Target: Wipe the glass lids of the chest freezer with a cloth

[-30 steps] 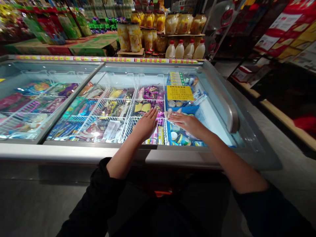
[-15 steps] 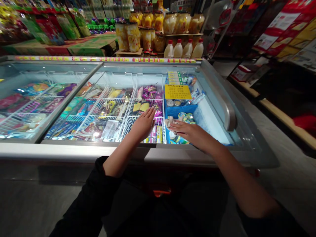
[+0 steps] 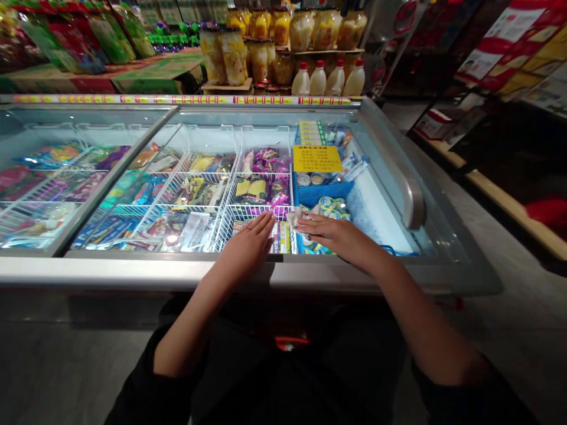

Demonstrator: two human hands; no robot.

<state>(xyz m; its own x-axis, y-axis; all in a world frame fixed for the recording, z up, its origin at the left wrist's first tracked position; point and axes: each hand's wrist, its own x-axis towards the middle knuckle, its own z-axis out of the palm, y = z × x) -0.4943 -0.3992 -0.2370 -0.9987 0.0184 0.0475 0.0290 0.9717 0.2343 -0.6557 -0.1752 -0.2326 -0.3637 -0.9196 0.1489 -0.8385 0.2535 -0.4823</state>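
Note:
My right hand point(image 3: 339, 236) is over the freezer's glass lid point(image 3: 376, 171), closed around a crumpled whitish tissue or cloth point(image 3: 294, 219) that sticks out past the fingertips. To its left, my left hand point(image 3: 248, 241) lies flat with fingers stretched out and holds nothing. It is near the front edge of the lid, above a white wire basket point(image 3: 225, 227). Whether either palm presses on the glass is hard to see. Beneath the hands show packaged ice creams and, in a blue basket point(image 3: 325, 192), several round tubs point(image 3: 328, 203).
A metal frame point(image 3: 155, 274) runs along the freezer's front. On the lid's right is a grey handle point(image 3: 413, 206). A yellow sign point(image 3: 317, 159) stands inside. Behind are fruit jars point(image 3: 303, 29) and white bottles point(image 3: 318, 79). A low wooden-edged shelf point(image 3: 487, 186) is at the right.
My left hand has drawn back toward the freezer's front edge. The right hand and the tissue or cloth have shifted slightly left. The view has moved a little.

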